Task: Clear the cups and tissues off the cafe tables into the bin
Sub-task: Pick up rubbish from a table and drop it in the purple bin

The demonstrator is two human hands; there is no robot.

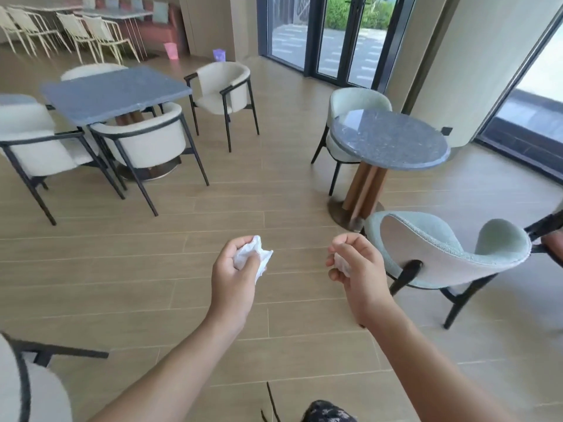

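Head view: both hands are held out over a wood floor (170, 303). The left hand (233, 278) curls its fingers round a crumpled white tissue (262, 259) whose loose end pokes out to the right; the right hand's (361, 269) curled fingers clutch a smaller tissue wad (342, 264), balled, with no clear long axis. A pink bin (170, 50) stands far behind.

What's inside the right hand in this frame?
A crumpled white tissue shows inside the right hand, gripped by its curled fingers. The fingers and palm cover most of it, so anything else held there cannot be seen.
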